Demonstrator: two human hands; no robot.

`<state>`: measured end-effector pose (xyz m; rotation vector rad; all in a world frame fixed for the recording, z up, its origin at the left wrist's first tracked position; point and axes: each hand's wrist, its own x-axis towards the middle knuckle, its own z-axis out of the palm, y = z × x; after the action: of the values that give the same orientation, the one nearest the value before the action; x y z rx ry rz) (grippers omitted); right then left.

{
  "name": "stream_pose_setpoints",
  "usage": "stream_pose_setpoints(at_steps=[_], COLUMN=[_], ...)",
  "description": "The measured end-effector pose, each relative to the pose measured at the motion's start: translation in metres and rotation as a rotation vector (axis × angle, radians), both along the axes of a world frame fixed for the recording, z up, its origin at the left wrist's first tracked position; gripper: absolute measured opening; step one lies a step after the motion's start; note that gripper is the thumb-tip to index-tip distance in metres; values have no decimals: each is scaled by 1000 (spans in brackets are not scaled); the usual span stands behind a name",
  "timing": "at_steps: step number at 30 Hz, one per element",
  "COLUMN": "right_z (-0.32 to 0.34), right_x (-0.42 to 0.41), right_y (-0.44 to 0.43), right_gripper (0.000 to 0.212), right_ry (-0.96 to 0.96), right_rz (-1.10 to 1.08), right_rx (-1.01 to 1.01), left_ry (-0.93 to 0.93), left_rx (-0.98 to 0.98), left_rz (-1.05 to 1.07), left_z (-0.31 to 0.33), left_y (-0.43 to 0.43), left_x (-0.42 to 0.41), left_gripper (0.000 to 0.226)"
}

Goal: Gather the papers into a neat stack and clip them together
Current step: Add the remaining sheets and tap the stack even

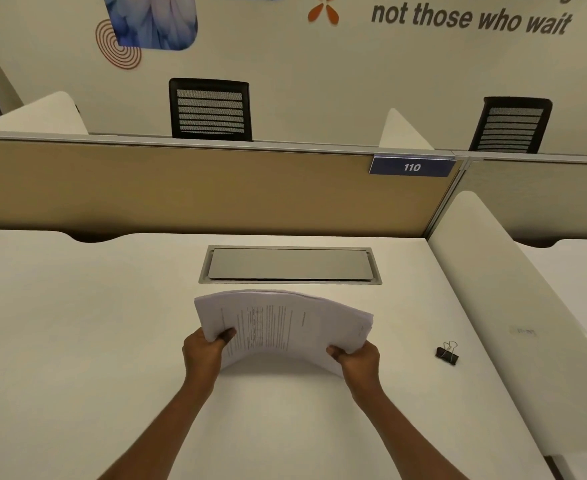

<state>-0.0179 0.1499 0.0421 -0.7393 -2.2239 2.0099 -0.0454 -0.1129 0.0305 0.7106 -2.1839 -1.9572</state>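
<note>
The left hand (207, 351) grips the left end of the papers (281, 323), its thumb curled over the printed top sheet and its other fingers hidden underneath. The right hand (356, 360) grips the right end the same way, thumb on top and fingers tucked under the edge (only the knuckles show). Both forearms reach forward from the bottom of the view, with the wrists roughly level. The hands hold the stack over the desk (77, 323), just on the near side of the metal flap (290, 265) set into the desktop. The stack bows upward, its middle arching clear of the desk and its ends lower. The sheet edges on the side toward the flap look slightly fanned rather than flush. The binder clip (447, 353) lies on the desk to the right of the flap and nearer the person, well apart from the papers and the right hand, its wire handles raised. Beyond the flap stands a tan partition (181, 188) bearing a blue plate (412, 167) marked 110
</note>
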Motion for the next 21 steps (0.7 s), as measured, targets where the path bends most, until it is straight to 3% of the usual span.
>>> stream_pose_setpoints(at_steps=[6,13,19,21], right_z=[6,21,32,37], right_x=[-1,8,21,24], right_y=[-1,-6,-21,-26], right_gripper=[22,22,29,33], right_ry=[-33,-14,102,152], right_rz=[-23,-112,-183,-218], right_rx=[-17,-301,-546,-615], left_ry=[-5,29,163,269], left_rx=[-119,-272,91,319], left_rz=[-93,-290,-368,-397], left_z=[22,87,134,139], left_y=[2,-19,-61,-63], left_x=[-10,-30,-25,-17], left_gripper=[12,26,42,32])
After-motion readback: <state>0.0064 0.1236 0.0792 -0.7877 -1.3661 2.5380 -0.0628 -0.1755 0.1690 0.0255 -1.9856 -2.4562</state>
